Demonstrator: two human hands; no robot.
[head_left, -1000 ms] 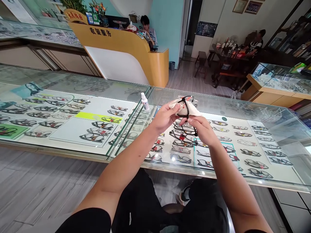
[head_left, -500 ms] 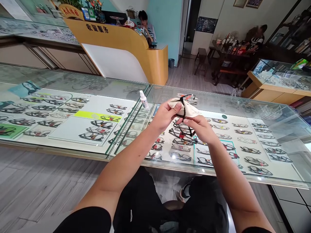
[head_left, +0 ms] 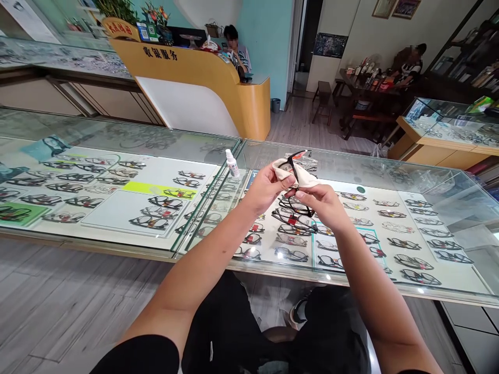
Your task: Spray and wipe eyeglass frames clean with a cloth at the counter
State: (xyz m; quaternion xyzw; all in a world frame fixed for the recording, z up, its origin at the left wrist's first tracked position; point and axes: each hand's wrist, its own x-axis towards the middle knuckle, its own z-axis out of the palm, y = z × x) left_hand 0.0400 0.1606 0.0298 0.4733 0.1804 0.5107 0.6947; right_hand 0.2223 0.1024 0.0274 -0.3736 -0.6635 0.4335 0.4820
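Note:
Over the glass display case, my two hands hold black-framed eyeglasses (head_left: 290, 162) with a cream cleaning cloth (head_left: 306, 177) folded about one lens. My left hand (head_left: 267, 188) is closed, its thumb pressing the cloth against that lens. From the other side, my right hand (head_left: 323, 203) pinches the lower part of the frame, and the cloth's far end lies by its fingers. One temple sticks up to the upper right. The other lens hangs below my fingers. To the left of my hands, a small white spray bottle (head_left: 232, 163) stands upright on the glass top.
Rows of eyeglasses fill the glass case (head_left: 351, 283) below my hands and to both sides. Beyond it is a yellow cashier counter (head_left: 253, 106) with a person (head_left: 237, 54) behind it. Another person sits at a dark table (head_left: 364, 80) at the back right.
My left thumb has shifted slightly down and right on the cloth, and more of the wrapped lens shows. The eyeglasses stay in my hands. The view has tilted slightly.

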